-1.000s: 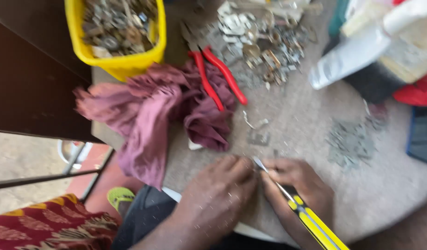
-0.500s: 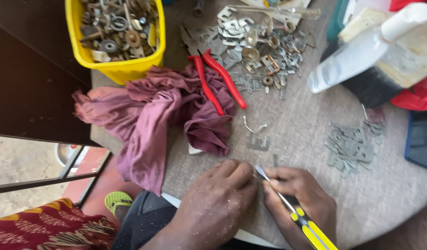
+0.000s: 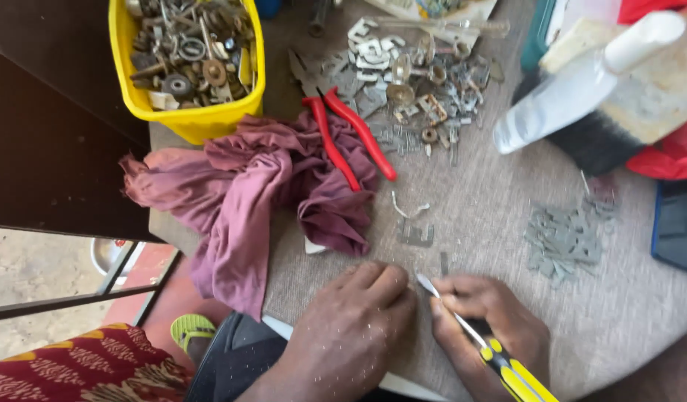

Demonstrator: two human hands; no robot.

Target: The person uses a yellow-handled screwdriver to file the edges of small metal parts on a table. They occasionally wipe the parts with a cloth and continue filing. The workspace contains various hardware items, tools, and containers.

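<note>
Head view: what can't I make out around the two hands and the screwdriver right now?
- Whatever sits under the left hand: its fingers cover it.
- Screwdriver: the handle end is cut off by the bottom edge; the right hand hides part of the shaft.
- Small metal pieces ahead of the hands: too small to identify.
- Red-handled pliers: the jaws blend into the heap of metal parts.

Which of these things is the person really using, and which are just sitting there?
In use: right hand, yellow-handled screwdriver, left hand pressing the table.
Lying about: red pliers, purple cloth, yellow tub of metal bits, small grey plates, white bottle.
</note>
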